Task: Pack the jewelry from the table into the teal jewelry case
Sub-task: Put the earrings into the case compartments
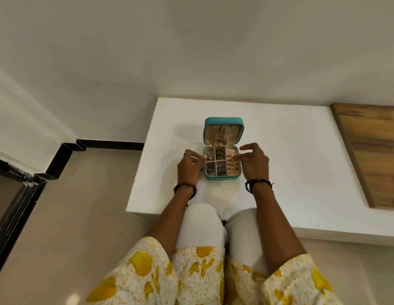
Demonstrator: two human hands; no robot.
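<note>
Teal jewelry case (222,178) sits open mid-table (290,161), bare white top all round it. At its left edge my left hand (190,167) pinches something small I can't identify. At its right edge my right hand (255,162) pinches a gold ring (234,159) over the ring rolls.

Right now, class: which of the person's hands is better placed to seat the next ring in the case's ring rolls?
Probably the right hand: its fingertips sit at the gold rings on the right side of the teal jewelry case. The left hand is at the opposite edge.
</note>
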